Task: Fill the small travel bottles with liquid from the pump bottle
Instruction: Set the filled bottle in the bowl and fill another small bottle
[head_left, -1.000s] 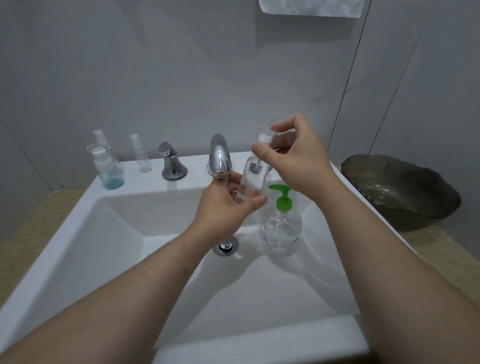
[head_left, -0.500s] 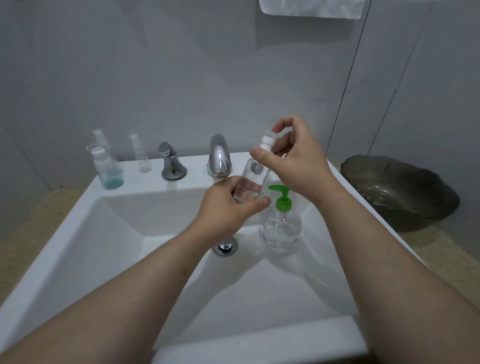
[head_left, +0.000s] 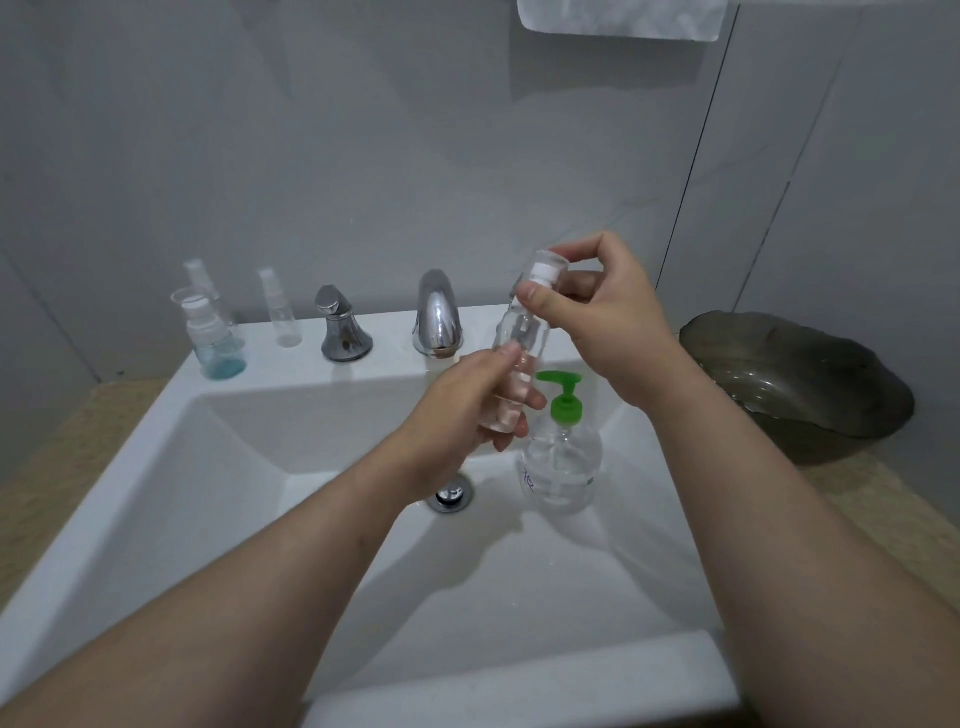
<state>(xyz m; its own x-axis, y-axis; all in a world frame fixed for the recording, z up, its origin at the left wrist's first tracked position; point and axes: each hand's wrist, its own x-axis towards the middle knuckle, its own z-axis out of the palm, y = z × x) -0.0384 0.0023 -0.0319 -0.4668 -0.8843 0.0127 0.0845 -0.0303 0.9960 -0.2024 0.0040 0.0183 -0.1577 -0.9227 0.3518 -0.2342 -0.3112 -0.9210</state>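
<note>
A clear small travel bottle (head_left: 519, 338) is held tilted above the sink basin. My left hand (head_left: 467, 410) grips its lower body. My right hand (head_left: 597, 317) pinches the clear cap (head_left: 543, 270) over its white spray top. Just below stands the pump bottle (head_left: 561, 462) with a green pump head, inside the basin near the drain. On the sink's back ledge at the left stand a travel bottle with blue liquid (head_left: 213, 338), a clear bottle behind it (head_left: 200, 278) and a slim clear spray bottle (head_left: 280, 312).
The white sink (head_left: 208, 493) has a chrome tap (head_left: 437, 314), a chrome handle (head_left: 340, 327) and a drain (head_left: 451, 496). A dark glass bowl (head_left: 810, 379) sits on the counter at the right. A white towel (head_left: 623, 18) hangs on the wall above.
The spray top, lifted clear of the bottle a second ago, now sits on the bottle's neck. My right hand has the clear cap over it. The bottle has tilted more.
</note>
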